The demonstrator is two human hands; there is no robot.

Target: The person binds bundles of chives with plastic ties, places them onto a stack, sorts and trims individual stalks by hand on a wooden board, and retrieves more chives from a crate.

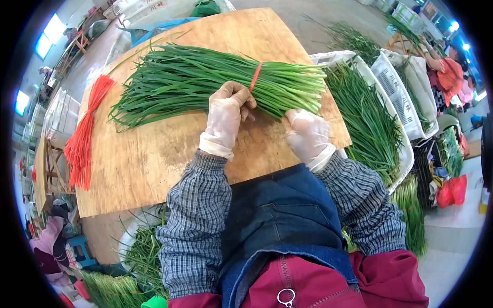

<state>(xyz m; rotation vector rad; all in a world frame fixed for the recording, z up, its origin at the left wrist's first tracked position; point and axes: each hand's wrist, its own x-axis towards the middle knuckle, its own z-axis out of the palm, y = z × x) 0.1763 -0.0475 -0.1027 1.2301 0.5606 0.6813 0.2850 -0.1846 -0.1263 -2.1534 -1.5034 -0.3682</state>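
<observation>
"Bundle's position?"
"The green bundle [205, 82] lies flat on the wooden board [149, 159], a red tie [256, 77] around it nearer the pale stem ends."
"Hands?"
"Both gloved. Left hand [224, 120]: fingers drawn together beside the tie; whether they pinch it, I cannot tell. Right hand [311, 136]: at the stem ends, grip unclear."
"Handling?"
"Judged light, leaves limp and easily bruised, stems firmer, possibly slippery if damp. Best hold: around the stems, close to the tie."
</observation>
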